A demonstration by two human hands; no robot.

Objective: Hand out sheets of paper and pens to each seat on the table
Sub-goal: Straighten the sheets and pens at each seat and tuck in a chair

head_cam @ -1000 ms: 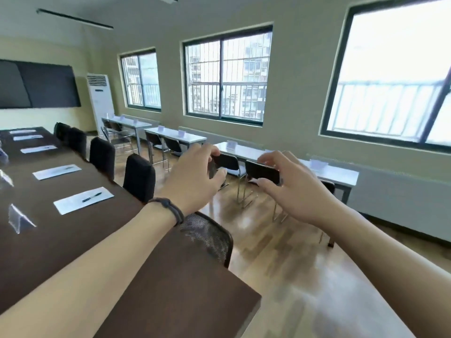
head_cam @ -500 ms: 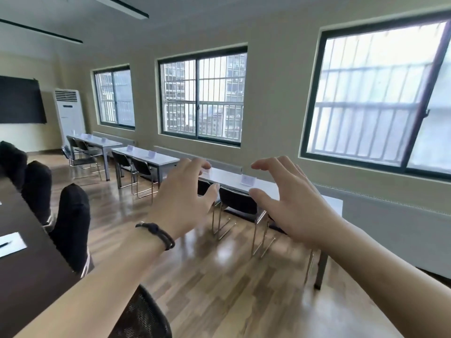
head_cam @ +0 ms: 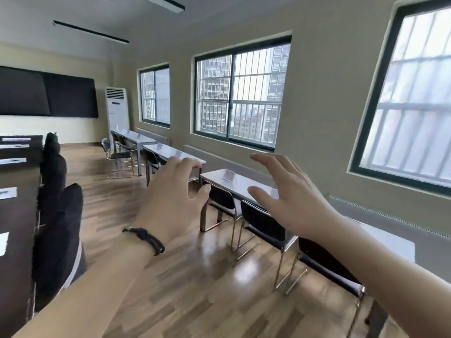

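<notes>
Both my hands are raised in the air in front of me and hold nothing. My left hand, with a dark band on its wrist, has loosely bent fingers. My right hand is spread with its fingers apart. The dark conference table shows only as a strip at the far left. White sheets of paper lie along its edge. A second sheet lies farther back. Pens on the sheets are too blurred to make out.
Black chairs line the conference table's right side. Along the window wall stand white desks with small name cards and black metal-framed chairs. A wood floor aisle runs between. A standing air conditioner is in the far corner.
The view has swung right, away from the conference table, then partly back left. My hands have opened and moved apart from a close, curled pose.
</notes>
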